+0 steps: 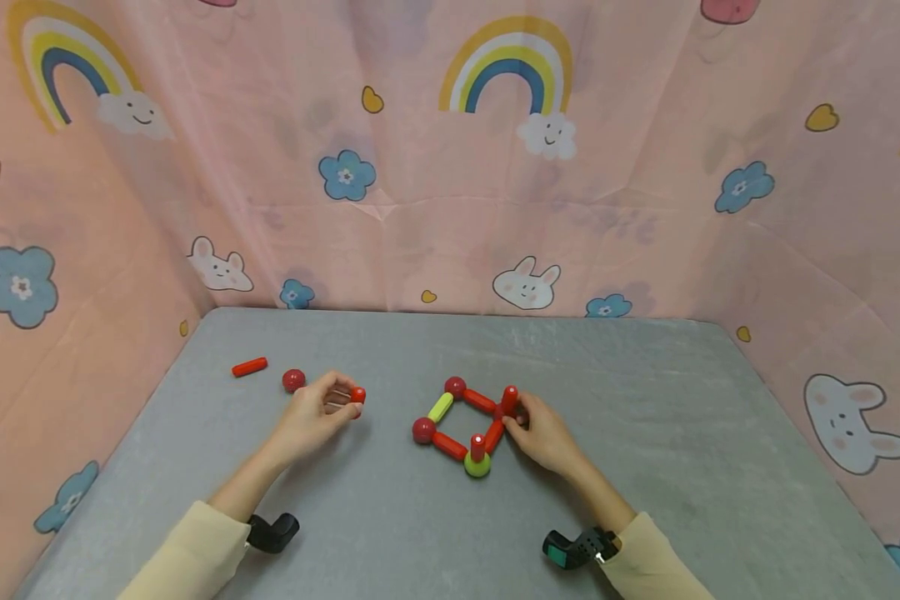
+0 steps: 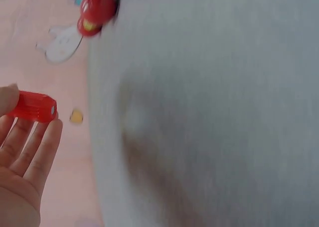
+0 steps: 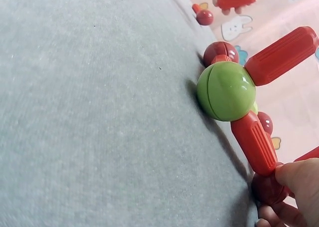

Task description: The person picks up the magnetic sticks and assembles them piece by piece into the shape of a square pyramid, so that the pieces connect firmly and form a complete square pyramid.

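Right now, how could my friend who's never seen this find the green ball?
On the grey table, the right hand holds a four-cornered frame. At its corner nearest the person sits the green ball, a red stick standing up from it. Unlike the red balls, it alone is green.

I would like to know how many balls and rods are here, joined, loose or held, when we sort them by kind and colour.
Red balls: 4
Green ball: 1
Red rods: 7
Yellow-green rod: 1
Total: 13
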Tool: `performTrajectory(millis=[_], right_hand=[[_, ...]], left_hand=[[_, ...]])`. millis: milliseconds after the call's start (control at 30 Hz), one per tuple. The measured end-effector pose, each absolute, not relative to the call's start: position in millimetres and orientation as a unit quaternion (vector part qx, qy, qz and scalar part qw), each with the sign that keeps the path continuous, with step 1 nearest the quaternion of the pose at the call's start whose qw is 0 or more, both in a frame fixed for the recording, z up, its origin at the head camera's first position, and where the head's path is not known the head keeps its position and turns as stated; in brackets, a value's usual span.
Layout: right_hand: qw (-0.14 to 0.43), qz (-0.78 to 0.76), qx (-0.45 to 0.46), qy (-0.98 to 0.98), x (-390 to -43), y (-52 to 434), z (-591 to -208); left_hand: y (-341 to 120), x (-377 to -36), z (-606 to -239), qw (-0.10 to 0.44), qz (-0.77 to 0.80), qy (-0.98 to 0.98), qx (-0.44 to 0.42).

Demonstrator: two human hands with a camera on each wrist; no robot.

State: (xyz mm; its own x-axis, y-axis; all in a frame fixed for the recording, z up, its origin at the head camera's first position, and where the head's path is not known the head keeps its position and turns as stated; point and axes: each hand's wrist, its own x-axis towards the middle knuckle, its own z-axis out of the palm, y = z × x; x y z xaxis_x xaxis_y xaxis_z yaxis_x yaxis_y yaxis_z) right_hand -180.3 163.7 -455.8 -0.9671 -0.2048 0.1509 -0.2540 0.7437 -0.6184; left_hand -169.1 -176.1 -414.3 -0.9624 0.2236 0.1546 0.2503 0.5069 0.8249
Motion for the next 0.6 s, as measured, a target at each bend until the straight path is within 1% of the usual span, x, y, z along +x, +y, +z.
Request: performTrajectory(millis=[233, 600], right_hand=[[0.036, 0.341, 0.126, -0.931, -181, 164, -457], [0.039, 0.344, 0.125, -0.93, -180, 164, -455]], left_hand=[[-151, -169, -419, 0.046, -0.467, -0.866, -0.17], [-117, -171, -424, 0.047, -0.477, -0.851, -0.212]])
